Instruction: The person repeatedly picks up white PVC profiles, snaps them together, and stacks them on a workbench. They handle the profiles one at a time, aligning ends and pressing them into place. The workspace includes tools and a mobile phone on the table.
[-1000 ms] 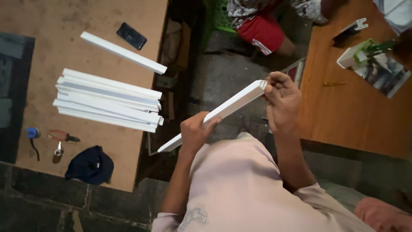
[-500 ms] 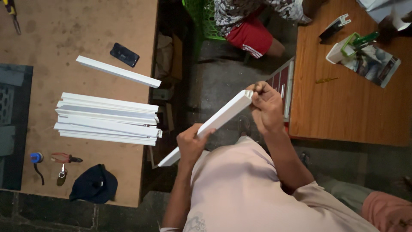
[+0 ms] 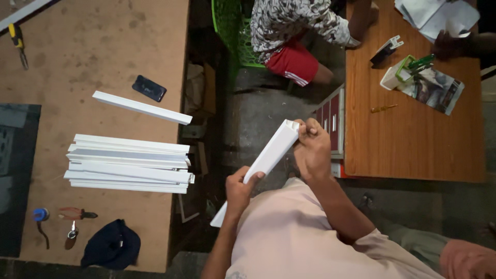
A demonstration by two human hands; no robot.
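Hands and white strip point(image 3: 268, 157) shifted lower in view versus earlier frame; strip end now steeper. Stack of white strips point(image 3: 129, 164) well left of left hand point(image 3: 238, 190). Left hand clamped on strip's lower middle. Right hand point(image 3: 310, 150) pinches upper end. Wooden desk point(image 3: 413, 139) just right.
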